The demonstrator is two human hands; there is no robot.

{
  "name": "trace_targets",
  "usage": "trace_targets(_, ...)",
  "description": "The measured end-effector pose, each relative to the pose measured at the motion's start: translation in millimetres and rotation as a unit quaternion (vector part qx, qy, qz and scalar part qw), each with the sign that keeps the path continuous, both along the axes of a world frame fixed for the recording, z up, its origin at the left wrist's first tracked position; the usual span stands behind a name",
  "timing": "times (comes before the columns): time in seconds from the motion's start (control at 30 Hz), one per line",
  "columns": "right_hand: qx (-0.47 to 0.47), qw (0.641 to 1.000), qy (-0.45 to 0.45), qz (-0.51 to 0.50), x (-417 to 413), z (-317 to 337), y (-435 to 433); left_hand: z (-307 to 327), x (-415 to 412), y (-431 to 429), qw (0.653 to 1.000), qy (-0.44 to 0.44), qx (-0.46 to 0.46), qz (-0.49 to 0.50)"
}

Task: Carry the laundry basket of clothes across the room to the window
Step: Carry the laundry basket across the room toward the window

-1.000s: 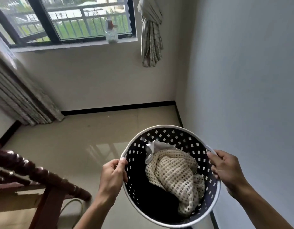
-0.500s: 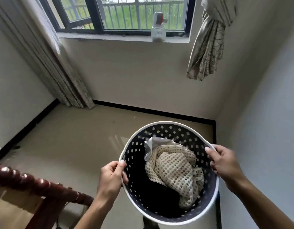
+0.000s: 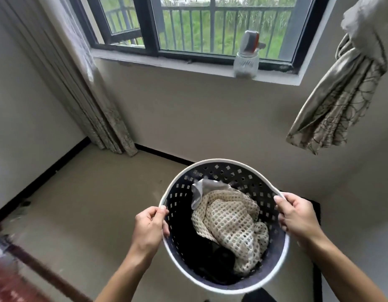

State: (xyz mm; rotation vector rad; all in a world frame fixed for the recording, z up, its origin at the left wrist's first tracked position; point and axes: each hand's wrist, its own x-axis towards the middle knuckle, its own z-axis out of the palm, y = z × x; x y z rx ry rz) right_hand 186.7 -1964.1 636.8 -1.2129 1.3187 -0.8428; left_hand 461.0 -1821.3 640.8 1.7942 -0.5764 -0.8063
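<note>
A round dark laundry basket (image 3: 219, 168) with a white rim and square holes hangs in the air in front of me. In it lie a cream open-knit garment (image 3: 230, 223), a grey cloth (image 3: 205, 187) and dark clothes (image 3: 201, 253). My left hand (image 3: 150, 227) grips the rim on the left side. My right hand (image 3: 297, 216) grips the rim on the right side. The window (image 3: 201, 25), dark-framed with bars outside, is straight ahead and above, close by.
A glass jar (image 3: 246, 62) with a brush in it stands on the window sill (image 3: 166, 63). A long curtain (image 3: 64, 73) hangs at the left, a knotted curtain (image 3: 341, 94) at the right. Beige floor (image 3: 84, 203) lies below. Dark red wooden furniture (image 3: 18, 277) is at the lower left.
The view has swung right and closed in on the window wall; the window looms larger. The wooden furniture has slid toward the lower left edge. Both hands keep their hold on the basket.
</note>
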Motion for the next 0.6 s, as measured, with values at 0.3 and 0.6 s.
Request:
trace_targets(0.3, 0.02, 0.992, -0.019, 0.125, 119.0, -19.8, -199.3, -17.5, 74.6, -137.3, 0.992, -0.003, 0.019, 0.126)
trace_targets(0.6, -0.017, 0.95, 0.011, 0.311, 275.8, -15.2, -336.4, -13.5, 136.7, -196.9, 0.95, -0.009, 0.028, 0.31)
